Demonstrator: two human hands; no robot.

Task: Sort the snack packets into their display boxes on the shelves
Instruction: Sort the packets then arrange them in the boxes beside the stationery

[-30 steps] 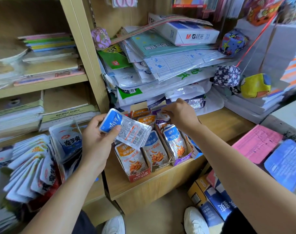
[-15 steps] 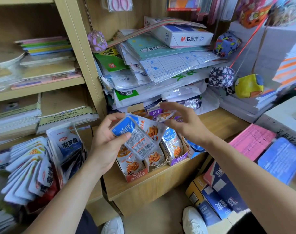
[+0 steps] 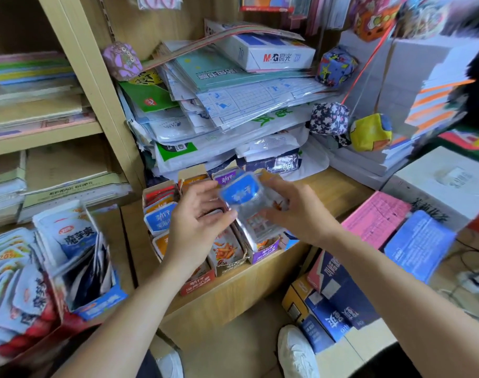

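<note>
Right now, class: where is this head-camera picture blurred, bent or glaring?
Head view: motion blur smears the blue-topped packet between left hand and right hand; the wide-angle lens slants the shelf upright; sheen glints on the plastic-wrapped stationery pile; the M&G box print is readable.

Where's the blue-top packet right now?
Head view, centre: the blue-top packet is held between the left hand and right hand, above the purple display box.

Blue-topped silver foil snack packet [image 3: 243,203], held above the boxes: motion-blurred, print unreadable. Left hand [image 3: 197,227] covers most packets in the red cardboard display box [image 3: 197,285]. Fan of white-and-blue packets [image 3: 6,268], shelf's left end: cut by frame edge.
</note>
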